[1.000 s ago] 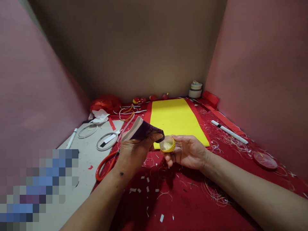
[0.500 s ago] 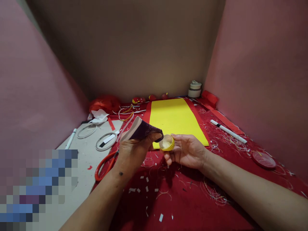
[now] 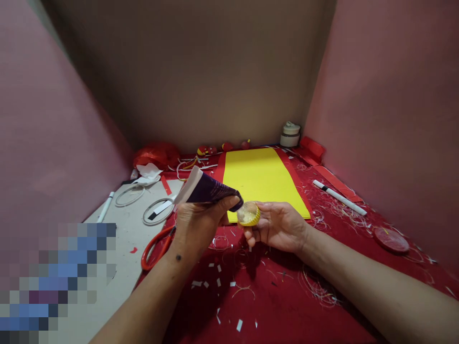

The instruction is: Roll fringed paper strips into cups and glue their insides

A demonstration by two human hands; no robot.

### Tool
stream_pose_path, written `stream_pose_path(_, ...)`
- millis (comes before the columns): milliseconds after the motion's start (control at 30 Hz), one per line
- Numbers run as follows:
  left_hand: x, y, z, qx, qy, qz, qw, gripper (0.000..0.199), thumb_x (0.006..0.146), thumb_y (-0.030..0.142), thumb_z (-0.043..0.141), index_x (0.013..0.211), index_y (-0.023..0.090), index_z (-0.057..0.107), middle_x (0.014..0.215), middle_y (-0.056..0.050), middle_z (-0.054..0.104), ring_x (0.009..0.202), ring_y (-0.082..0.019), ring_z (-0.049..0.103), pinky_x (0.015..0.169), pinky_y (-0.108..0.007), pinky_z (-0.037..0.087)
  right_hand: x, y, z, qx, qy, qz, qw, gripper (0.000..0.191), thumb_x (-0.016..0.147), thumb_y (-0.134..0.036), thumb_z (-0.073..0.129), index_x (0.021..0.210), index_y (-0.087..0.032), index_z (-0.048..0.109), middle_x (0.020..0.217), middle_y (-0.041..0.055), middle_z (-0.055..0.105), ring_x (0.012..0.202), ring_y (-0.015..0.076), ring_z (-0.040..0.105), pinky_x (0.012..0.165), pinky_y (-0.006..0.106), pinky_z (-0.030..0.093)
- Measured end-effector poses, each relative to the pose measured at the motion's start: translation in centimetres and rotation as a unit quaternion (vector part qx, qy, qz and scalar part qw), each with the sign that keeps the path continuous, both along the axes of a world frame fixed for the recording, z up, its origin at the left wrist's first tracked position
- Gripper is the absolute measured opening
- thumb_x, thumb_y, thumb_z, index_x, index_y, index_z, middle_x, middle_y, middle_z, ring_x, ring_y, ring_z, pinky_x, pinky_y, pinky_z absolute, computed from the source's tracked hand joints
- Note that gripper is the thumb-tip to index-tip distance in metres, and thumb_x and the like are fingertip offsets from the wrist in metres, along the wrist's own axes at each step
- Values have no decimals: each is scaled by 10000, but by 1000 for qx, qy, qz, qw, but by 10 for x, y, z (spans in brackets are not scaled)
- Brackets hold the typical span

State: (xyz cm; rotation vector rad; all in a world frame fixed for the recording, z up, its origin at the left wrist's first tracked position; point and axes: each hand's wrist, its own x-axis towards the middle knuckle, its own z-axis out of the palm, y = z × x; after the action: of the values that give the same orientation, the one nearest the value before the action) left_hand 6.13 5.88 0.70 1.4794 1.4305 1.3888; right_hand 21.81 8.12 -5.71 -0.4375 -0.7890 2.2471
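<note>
- Squeeze tube (image 3: 211,190), dark purple with pale flat end, gripped in left hand (image 3: 201,225), nozzle end tilted down at cup mouth; contact with rim unclear.
- Yellow corrugated cup (image 3: 252,220) held in fingers of right hand (image 3: 281,225), mouth tipped toward the tube, above red cloth (image 3: 287,306).
- Yellow corrugated sheet (image 3: 261,167) lying on red sheet (image 3: 303,205), just beyond both hands.
- Red-handled scissors (image 3: 146,258) beside left hand, blades hidden.
- Grey board (image 3: 122,248) at left, two rings on it.
- White pen (image 3: 339,197) right, among loose threads.
- White scraps (image 3: 239,325) scattered nearer camera.
</note>
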Motion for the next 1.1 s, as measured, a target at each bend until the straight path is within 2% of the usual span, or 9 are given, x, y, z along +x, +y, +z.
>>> stream_pose_path(267,-5,3,-8,-3,22,0,1000,244,614,249,717,455,179,544,400,49,515,376,-79,449,403,-218,393,-1,1,-2,6,6,-13,1000,246,711,-289,512,900,-134,540,716,78,645,619,198,611,610,358,473)
stream_pose_path(400,-7,3,-6,8,-9,6,1000,206,630,246,713,497,179,571,412,46,528,399,-87,476,422,-219,408,-1,1,-3,-11,11,-9,1000,290,703,-287,516,945,-128,529,755,90,658,622,202,617,607,357,467)
stream_pose_path(533,-10,8,-7,17,-62,-34,997,200,673,248,695,530,171,578,440,33,547,409,-85,478,418,-216,389,-1,2,-3,-20,13,-8,1000,325,675,-282,539,958,-124,518,710,78,646,618,213,621,601,349,463)
stream_pose_path(700,-12,14,-12,15,-126,-59,990,170,661,249,716,589,160,590,499,24,571,431,-85,497,428,-217,387,-2,4,-5,-23,6,-7,1000,328,685,-310,525,952,-119,514,697,85,622,613,209,609,604,352,464)
stream_pose_path(1100,-11,20,-19,17,-154,-71,985,147,669,234,702,615,141,602,513,27,576,384,-66,474,363,-188,375,0,5,-7,-32,30,-6,999,292,694,-286,558,929,-113,570,755,86,649,632,222,624,607,351,465)
